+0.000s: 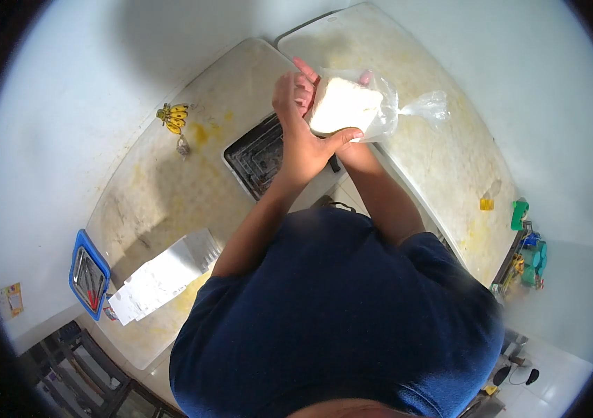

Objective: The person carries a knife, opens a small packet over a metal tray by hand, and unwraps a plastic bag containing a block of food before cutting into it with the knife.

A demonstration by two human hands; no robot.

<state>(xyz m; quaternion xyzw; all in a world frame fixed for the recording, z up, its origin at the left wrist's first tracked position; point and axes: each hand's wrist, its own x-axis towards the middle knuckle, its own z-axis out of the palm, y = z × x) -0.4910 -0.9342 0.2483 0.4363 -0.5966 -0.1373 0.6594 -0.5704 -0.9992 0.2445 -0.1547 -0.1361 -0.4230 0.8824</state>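
Note:
High in the head view, a clear plastic bag holds a pale, squarish white block that resembles bread, though glare hides its detail. The bag's twisted, gathered end points right. My left hand grips its left side, thumb laid along the near edge and fingers partly curled. From behind and below, my right hand supports the bag; most of it is hidden, with a fingertip showing at the far edge. Under my hands lies a black ridged tray on the table.
Two pale stained tables, a left one and a right one, meet beneath my arms. Small bananas, white papers and a blue-rimmed tray are at left. A yellow item and green objects are at right.

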